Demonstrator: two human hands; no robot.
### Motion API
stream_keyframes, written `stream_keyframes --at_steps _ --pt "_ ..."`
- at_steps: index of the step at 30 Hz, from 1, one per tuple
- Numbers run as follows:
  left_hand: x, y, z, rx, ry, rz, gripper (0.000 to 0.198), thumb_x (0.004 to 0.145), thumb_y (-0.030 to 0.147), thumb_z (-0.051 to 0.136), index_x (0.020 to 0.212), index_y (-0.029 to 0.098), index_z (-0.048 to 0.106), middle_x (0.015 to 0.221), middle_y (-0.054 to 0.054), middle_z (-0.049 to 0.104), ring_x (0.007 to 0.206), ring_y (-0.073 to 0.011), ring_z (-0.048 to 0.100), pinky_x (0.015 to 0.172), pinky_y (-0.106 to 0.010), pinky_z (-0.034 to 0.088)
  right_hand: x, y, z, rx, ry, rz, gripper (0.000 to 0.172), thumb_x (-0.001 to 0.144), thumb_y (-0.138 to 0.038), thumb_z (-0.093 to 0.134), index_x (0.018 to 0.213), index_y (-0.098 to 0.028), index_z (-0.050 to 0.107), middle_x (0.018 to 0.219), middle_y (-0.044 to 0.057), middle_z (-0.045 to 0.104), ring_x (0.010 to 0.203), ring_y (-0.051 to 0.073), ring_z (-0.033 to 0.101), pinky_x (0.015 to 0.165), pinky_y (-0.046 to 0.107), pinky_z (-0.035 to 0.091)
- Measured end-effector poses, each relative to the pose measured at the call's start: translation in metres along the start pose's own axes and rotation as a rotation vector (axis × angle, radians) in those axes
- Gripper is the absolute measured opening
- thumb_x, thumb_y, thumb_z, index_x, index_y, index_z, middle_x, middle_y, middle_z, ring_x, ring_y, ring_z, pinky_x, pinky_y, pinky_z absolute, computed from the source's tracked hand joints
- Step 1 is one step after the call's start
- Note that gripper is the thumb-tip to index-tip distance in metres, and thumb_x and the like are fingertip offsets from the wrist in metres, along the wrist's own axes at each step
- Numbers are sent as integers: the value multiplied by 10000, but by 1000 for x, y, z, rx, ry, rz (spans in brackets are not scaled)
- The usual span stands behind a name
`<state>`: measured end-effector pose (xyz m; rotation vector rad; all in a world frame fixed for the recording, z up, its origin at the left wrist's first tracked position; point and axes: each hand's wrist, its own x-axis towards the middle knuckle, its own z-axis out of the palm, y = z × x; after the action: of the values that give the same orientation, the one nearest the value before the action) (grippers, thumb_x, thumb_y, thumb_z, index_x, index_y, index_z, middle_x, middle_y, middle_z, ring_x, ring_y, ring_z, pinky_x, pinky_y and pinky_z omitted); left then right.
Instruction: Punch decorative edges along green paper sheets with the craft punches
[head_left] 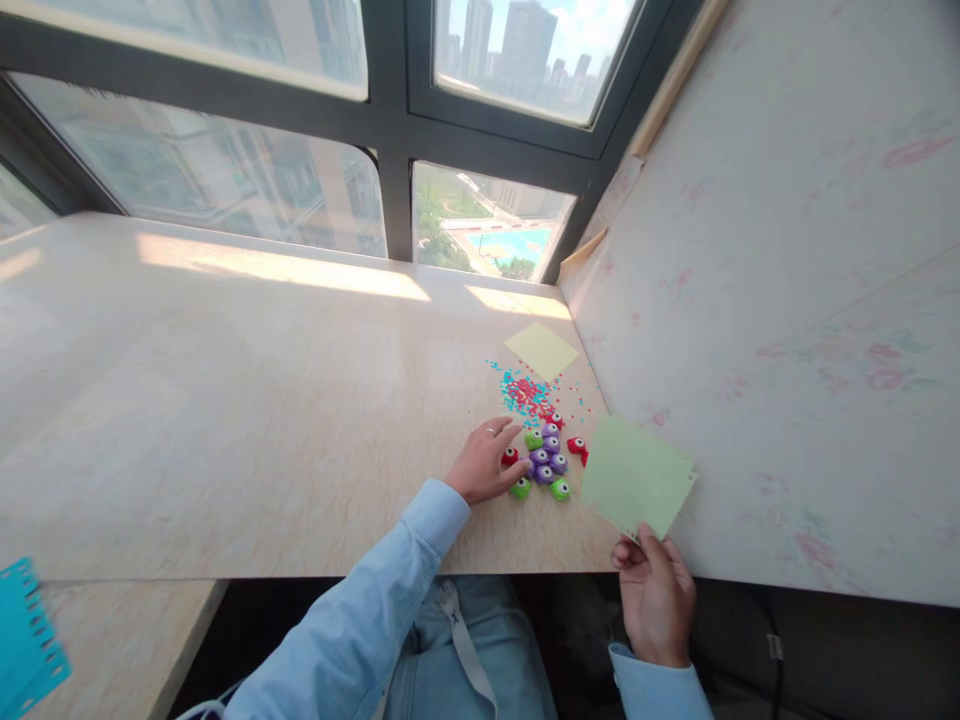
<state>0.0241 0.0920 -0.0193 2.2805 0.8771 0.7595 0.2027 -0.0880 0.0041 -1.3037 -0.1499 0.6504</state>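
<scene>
A square sheet of light green paper [637,475] is pinched at its lower corner by my right hand [660,595], held up beside the wall at the right. My left hand [487,462] lies over the left edge of a cluster of small purple, green and red pieces with eye designs [544,474]. Its thumb and fingers are apart around a red eye piece [510,455]; whether they touch it I cannot tell. Just beyond the cluster, tiny red and blue confetti-like bits [529,393] are scattered. Another red eye piece [577,446] sits to the right.
A pale yellow paper sheet [541,350] lies behind the confetti, close to the window. The marble-look ledge [262,420] meets a flowered wall [787,300] on the right. At the lower left is a blue sheet with notched edges [30,640].
</scene>
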Motion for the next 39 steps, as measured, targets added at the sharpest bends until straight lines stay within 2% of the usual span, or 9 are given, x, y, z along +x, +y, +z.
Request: stream_keyframes --at_steps 4,9,13,18,25,28,32,36,39 --pt "-6 0 0 -72 16 -22 566 847 388 606 1344 132 513 1417 -221 483 1334 -317 446 1092 -503 385 -7 1 0 -67 -86 38 370 609 -345 850 790 -184 570 588 -58 584 462 91 512 404 205 419" --pt "-32 10 -31 -408 267 -218 581 868 572 533 1276 160 573 1395 -187 521 1326 -305 453 1096 -505 364 -39 19 25 -167 -331 168 344 713 -437 787 820 -174 594 565 -43 585 457 96 506 417 215 429" --pt "-70 11 -70 -1012 216 -580 902 769 849 338 1245 124 583 1147 -213 671 1022 -319 664 743 -397 553 -59 39 63 -309 -515 211 392 748 -537 726 799 -173 592 503 -27 594 437 118 532 428 230 450" --pt "-99 -9 -95 -853 317 -779 714 572 582 808 1100 141 617 907 -126 740 818 -267 705 670 -346 558 -64 47 98 -484 -715 197 462 765 -626 648 818 -168 613 520 -22 595 415 139 540 364 227 395" --pt "-114 -37 -104 -461 340 -700 478 696 446 700 1068 157 621 901 -104 739 816 -264 701 730 -387 559 -36 18 111 -786 -603 -276 458 865 -565 545 1026 -160 688 619 0 618 443 116 496 446 242 405" --pt "-119 -38 -110 -96 331 -662 484 757 410 653 1173 170 592 916 -96 722 809 -261 687 755 -404 550 -18 8 130 -938 -703 -598 350 886 -434 546 1066 -168 685 812 65 688 670 182 612 661 316 508" --pt "-117 -34 -111 334 386 -436 550 822 416 631 1292 152 523 1273 -203 592 1215 -365 537 973 -530 459 7 4 159 -1295 -904 -888 366 856 -202 540 1210 -188 631 1096 114 666 1041 253 595 944 409 458" --pt "-104 -36 -97 382 74 -81 493 862 394 611 1310 203 538 1481 -158 437 1445 -358 256 1115 -552 321 26 7 174 -1590 -1086 -898 427 806 -43 513 1191 -159 657 1135 128 664 1086 232 589 957 338 429" --pt "-93 -42 -82 344 -79 -11 533 847 436 635 1311 187 550 1486 -171 430 1448 -360 254 1134 -552 289 36 10 178 -1655 -1132 -830 355 837 -89 548 1161 -157 677 1070 122 691 1024 219 622 901 297 433"
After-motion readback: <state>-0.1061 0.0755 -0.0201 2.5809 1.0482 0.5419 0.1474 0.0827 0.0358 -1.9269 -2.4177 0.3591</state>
